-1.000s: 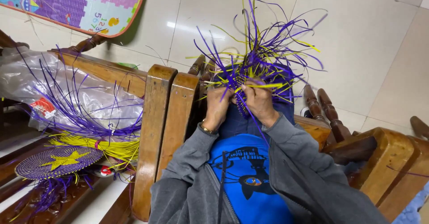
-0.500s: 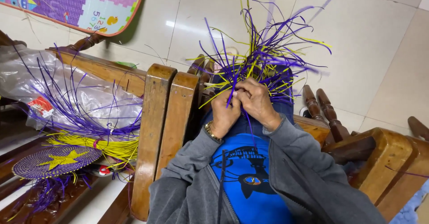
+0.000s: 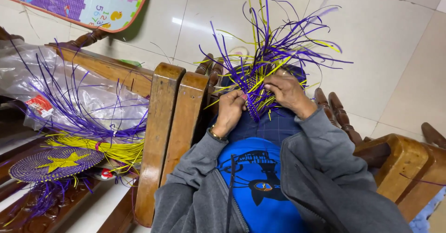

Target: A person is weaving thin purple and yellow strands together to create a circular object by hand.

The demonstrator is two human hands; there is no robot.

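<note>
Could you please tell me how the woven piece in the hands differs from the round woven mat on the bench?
The woven piece is unfinished, with loose strips fanning out; the round mat lies flat and has a neat edge. The piece is held by both hands; the mat lies untouched. Both are purple and yellow.

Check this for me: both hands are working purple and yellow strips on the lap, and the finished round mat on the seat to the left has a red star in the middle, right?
Not quite. The round mat has a yellow star, not red; the head view shows it. The rest stands: the left hand and right hand both grip the purple and yellow strips over the lap.
</note>
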